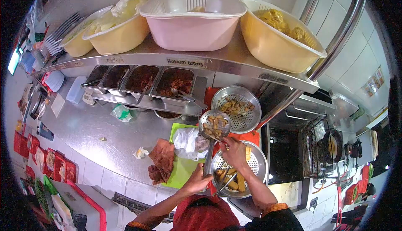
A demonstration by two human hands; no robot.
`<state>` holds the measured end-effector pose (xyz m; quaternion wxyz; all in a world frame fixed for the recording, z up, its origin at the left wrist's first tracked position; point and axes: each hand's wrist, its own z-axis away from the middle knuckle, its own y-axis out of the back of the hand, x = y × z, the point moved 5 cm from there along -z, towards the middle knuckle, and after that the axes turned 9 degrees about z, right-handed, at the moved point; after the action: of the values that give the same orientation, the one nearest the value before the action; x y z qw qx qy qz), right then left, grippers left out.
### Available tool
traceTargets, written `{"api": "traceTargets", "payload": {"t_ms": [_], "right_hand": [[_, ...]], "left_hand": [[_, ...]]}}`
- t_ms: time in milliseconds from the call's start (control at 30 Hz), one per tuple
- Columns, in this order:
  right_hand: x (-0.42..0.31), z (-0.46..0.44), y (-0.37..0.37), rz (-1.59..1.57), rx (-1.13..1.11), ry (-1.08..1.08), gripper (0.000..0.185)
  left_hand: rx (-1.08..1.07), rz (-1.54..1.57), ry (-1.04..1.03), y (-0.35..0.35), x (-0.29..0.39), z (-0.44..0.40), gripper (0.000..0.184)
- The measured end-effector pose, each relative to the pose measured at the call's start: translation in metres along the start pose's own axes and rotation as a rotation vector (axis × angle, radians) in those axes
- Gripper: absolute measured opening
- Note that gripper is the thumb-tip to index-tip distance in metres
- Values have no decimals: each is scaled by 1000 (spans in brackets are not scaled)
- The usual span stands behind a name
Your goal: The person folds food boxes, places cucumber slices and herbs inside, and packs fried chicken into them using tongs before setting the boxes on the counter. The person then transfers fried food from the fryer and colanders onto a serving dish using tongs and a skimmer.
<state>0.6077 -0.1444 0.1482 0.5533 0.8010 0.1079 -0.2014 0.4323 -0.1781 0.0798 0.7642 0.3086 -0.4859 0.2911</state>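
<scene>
My left hand (198, 180) is closed round the handle of a perforated skimmer (215, 124). In the skimmer's bowl lie several browned fried pieces (215, 122). My right hand (235, 152) grips metal tongs (226, 184), whose back end points toward me and whose tips reach the skimmer's near rim. Below that hand sits the nearer perforated steel bowl (262, 164), holding golden fried blocks (239, 182). Just beyond the skimmer stands a second perforated bowl (245, 124) with small browned pieces in it.
A green cutting board (179, 176) carries a white plastic bag (187, 142); a brown cloth (161, 160) lies beside it. Metal trays of dark red sauce (175, 80) stand behind. Overhead, a steel shelf (234, 61) bears plastic baskets (192, 32). Fryer baskets (315, 147) are at right.
</scene>
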Motion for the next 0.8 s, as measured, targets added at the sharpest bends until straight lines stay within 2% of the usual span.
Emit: {"api": "traceTargets", "payload": {"t_ms": [100,167,333,500,567,633,700,800], "right_hand": [[0,-1,7,29,0,-44,20],[9,-4,15,-35,51,-97,19],[26,-9,11,64,112,-64,16],[14,-20,-2,52,75,-23,17],[8,-22,4,55,39,-65,18],[10,-22,4,55,-5,-102,18],[21,-17,14,27,77,-51,24],[29,-10,27,88,17,-50,24]], "left_hand": [[-3,-7,-8,0,1,1,50],[42,-30,-91,1,-1,0,50],[18,32,-18,4,12,3,48],[6,27,59,0,7,3,46],[60,60,-120,0,2,-1,45],[57,61,-91,1,4,1,45],[54,64,-58,2,6,2,45],[33,64,-52,0,-1,0,45]]}}
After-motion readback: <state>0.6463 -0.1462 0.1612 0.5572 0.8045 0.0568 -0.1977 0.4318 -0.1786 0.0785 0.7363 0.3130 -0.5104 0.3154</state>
